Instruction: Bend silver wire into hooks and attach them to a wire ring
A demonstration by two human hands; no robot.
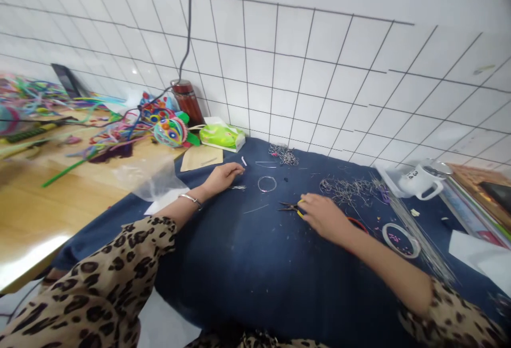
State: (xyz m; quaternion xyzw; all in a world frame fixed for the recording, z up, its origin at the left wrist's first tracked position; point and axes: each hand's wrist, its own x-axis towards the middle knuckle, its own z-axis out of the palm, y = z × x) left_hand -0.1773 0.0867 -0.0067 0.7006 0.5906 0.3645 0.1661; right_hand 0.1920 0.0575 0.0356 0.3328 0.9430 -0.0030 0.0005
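Observation:
My right hand (323, 214) rests on the dark blue cloth, its fingers round the yellow handles of small pliers (288, 206) whose jaws point left. My left hand (222, 176) lies over the cloth with its fingers bent together; whatever they hold, if anything, is too small to make out. Just below its fingertips is a little bunch of cut wires (238, 188), and just above them a small white piece (244, 161). Between the two hands lies a thin wire ring (267, 184) with a pink spot. One straight wire (256, 209) sits left of the pliers.
Tangled wire bits form a pile (283, 154) at the back and another pile (347, 191) at right. Long straight wires (427, 257) lie beside a round dish (417, 247) of pink beads. A white mug (423, 180), green tissue pack (221, 136) and brown bottle (187, 103) stand by the wall.

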